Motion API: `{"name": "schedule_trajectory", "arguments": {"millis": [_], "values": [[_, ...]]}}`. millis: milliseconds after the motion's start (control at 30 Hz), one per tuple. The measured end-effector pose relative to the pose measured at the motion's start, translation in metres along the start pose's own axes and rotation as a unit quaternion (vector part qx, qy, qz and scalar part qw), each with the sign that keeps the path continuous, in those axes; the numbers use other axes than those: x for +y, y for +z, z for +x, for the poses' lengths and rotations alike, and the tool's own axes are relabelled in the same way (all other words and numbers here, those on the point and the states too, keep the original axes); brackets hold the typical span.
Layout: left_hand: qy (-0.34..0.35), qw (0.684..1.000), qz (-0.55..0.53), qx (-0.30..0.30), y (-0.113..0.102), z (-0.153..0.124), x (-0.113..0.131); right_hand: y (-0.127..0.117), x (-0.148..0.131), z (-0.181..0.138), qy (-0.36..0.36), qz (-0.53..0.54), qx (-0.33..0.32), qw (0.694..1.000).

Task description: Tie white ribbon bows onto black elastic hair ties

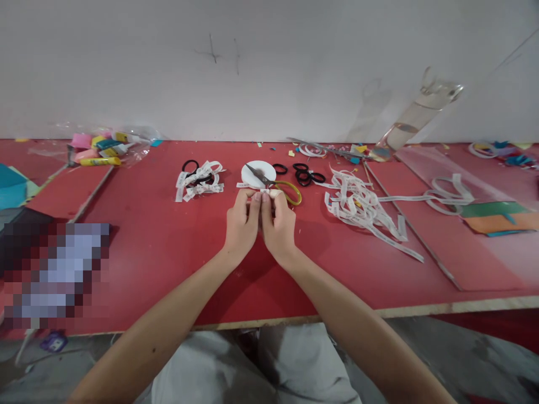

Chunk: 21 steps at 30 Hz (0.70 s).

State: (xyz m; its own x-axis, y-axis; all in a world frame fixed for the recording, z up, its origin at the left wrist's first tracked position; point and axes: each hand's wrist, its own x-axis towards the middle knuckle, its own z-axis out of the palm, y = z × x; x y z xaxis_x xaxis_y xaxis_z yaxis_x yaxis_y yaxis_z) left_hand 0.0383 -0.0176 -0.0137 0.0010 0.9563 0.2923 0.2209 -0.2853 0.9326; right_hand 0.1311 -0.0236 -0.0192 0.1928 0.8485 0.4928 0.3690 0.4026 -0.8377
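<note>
Close together over the middle of the red table, my left hand and my right hand pinch a white printed ribbon between thumbs and curled fingers. One ribbon end sticks out to the left; the rest is hidden by the fingers. Just beyond the hands lie scissors with a yellow handle, their blades resting over a white round disc. Several black hair ties lie to the right of the disc. On the left sit black hair ties with white ribbon bows.
A tangled heap of white printed ribbon spreads on the right. Behind it a clear bottle leans against the wall. A plastic bag of coloured pieces lies back left. A blurred-out rectangular object is at front left. Coloured sheets lie far right.
</note>
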Motion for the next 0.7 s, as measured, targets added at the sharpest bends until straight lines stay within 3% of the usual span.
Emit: {"name": "schedule_trajectory", "arguments": {"millis": [133, 300, 467, 567, 700], "values": [[0.013, 1.0, -0.022, 0.0, 0.0, 0.001, 0.0, 0.001, 0.0, 0.001, 0.008, 0.03, -0.014, 0.999], [0.088, 0.989, 0.12, 0.029, -0.007, 0.003, 0.001, 0.002, 0.001, 0.001, 0.039, 0.061, -0.033, 0.997], [0.124, 0.973, 0.19, 0.033, -0.009, 0.004, -0.001, 0.001, 0.001, 0.002, 0.001, 0.017, -0.01, 1.0], [0.103, 0.983, 0.152, 0.015, -0.008, 0.004, -0.002, 0.001, 0.0, 0.002, -0.003, 0.004, 0.001, 1.0], [0.05, 0.998, 0.026, -0.036, -0.01, 0.008, -0.001, -0.001, 0.0, 0.003, 0.003, 0.008, 0.004, 1.0]]}}
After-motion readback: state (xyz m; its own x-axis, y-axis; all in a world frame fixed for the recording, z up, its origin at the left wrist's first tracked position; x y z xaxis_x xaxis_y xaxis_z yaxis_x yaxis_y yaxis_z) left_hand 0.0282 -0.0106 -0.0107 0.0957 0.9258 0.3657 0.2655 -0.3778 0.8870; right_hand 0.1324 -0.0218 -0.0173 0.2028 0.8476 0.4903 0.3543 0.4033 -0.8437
